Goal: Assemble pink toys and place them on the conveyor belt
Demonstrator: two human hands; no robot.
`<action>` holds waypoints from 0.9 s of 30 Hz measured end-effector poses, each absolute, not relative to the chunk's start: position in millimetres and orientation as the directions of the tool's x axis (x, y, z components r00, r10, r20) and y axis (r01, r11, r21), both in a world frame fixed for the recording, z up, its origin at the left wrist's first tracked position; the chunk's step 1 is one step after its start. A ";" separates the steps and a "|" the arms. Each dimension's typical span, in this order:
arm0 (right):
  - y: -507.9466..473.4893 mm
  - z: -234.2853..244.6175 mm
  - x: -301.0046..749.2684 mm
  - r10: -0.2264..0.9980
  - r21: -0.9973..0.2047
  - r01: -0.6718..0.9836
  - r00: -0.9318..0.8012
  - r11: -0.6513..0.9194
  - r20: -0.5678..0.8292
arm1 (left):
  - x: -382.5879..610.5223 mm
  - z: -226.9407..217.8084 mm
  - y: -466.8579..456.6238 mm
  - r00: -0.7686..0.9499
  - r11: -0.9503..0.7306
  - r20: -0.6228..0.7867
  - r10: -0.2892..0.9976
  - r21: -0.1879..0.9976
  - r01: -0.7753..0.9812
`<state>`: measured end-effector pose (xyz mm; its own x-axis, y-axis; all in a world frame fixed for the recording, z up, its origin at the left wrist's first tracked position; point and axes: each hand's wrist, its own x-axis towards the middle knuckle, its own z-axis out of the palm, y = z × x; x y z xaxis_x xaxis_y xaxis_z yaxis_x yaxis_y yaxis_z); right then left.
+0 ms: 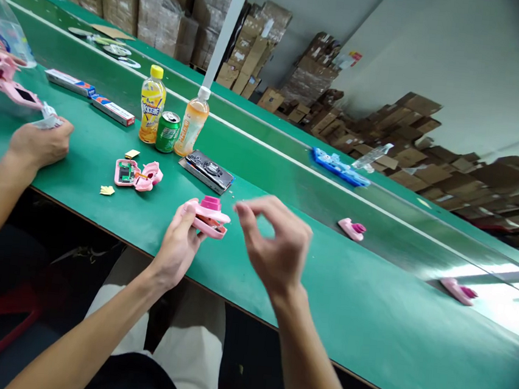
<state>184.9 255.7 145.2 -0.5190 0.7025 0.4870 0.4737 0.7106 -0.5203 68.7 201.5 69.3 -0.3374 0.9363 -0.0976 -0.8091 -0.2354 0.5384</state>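
My left hand (179,245) grips a pink toy camera (211,219) by its left end, above the table's front edge. Its two shell halves gape apart on the right side, with orange and dark parts showing in the gap, and a magenta lens ring faces up. Just right of it my right hand (278,239) hovers apart from the camera, slightly blurred. Thumb and index finger meet in a pinch there; anything between them is too small to make out. An opened pink camera shell (144,178) with a green circuit board (126,173) lies beyond my left hand.
A black boxed item (209,171), a green can (168,132) and two drink bottles (152,105) stand behind. Pink cameras (351,229) and a blue tray (340,167) lie rightward on the conveyor belt. Another person's hand (39,143) works at left.
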 end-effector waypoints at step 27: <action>231.7 65.0 178.0 0.969 -0.935 0.265 -0.147 0.234 0.201 | 93.5 67.1 211.6 -0.417 -0.280 -0.184 0.890 0.501 -0.819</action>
<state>178.0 231.7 65.0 -0.1473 0.9685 0.2007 0.2651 0.2341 -0.9354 93.5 211.6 67.1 -0.4170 0.8901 -0.1836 -0.8186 -0.2801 0.5015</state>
